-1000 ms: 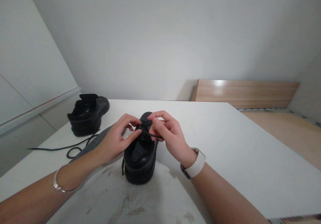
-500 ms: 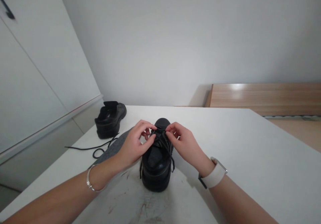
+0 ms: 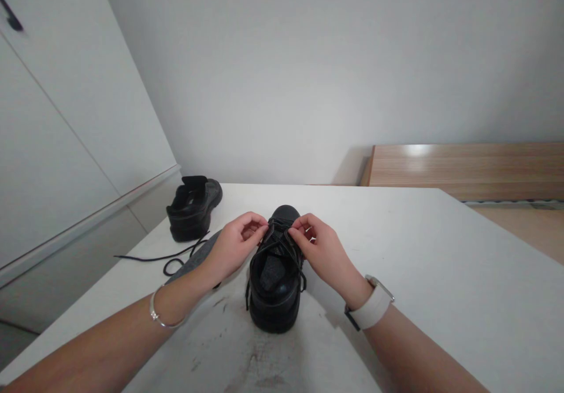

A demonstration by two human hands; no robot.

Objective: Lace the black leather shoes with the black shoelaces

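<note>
A black shoe (image 3: pixel 274 305) stands on the white table with its heel toward me and its toe pointing away. Black shoelace (image 3: pixel 282 243) crosses over its tongue, and loose ends hang down both sides. At the left edge of the lacing, my left hand (image 3: pixel 238 241) pinches the lace between thumb and forefinger. On the opposite edge my right hand (image 3: pixel 318 241) does the same, thumb and fingertips closed on the lace. The exact strands between the fingertips are too small to make out.
Another black shoe (image 3: pixel 189 219) stands at the back left of the white table (image 3: pixel 396 252). A loose black lace (image 3: pixel 150 259) and a grey cloth (image 3: pixel 198 262) lie near it. Brownish smudges mark the tabletop close to me. A wooden panel (image 3: pixel 462 170) stands beyond the right side.
My left hand has moved slightly left, and its thumb and forefinger have come together on the lace. My right hand has hardly moved. More of the crossed lacing shows.
</note>
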